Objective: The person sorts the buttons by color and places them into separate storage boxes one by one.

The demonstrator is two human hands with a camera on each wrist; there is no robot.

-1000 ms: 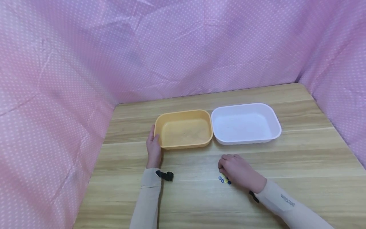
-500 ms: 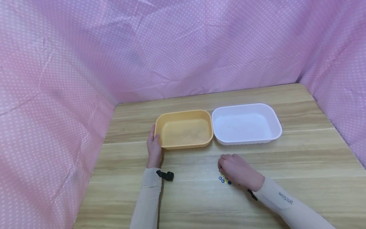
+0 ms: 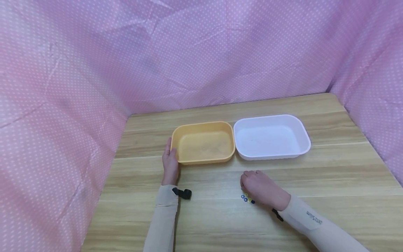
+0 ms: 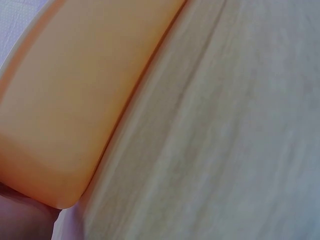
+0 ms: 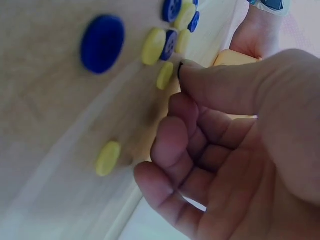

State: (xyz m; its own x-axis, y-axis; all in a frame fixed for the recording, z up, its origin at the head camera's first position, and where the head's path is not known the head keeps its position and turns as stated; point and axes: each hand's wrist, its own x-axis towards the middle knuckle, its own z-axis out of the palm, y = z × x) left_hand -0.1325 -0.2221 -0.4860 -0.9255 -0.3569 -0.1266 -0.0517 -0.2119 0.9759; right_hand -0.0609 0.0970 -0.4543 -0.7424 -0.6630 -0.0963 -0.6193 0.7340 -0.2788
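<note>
My left hand (image 3: 170,164) grips the left end of a yellow plastic tub (image 3: 206,161), thumb over the rim and fingers along the outside. The left wrist view is filled by the tub's side wall (image 4: 85,95), with a bit of the hand at its lower left corner. Over the table, my right hand (image 3: 261,187) has its fingers curled and the thumb close to the index finger. A thin dark edge, like a button's, shows at the thumb tip (image 5: 192,75). Small blue buttons (image 5: 102,44) and yellow buttons (image 5: 108,158) lie scattered beneath this hand, which partly hides them in the head view.
A white plastic tub (image 3: 270,156) stands right beside the yellow one, rims nearly meeting. Both sit on a wood-grain table (image 3: 207,217). Pink dotted cloth (image 3: 201,52) hangs behind the table and along both sides.
The right hand and forearm have shifted very slightly left over the buttons. The left hand stays on the yellow tub, and both tubs stand as before.
</note>
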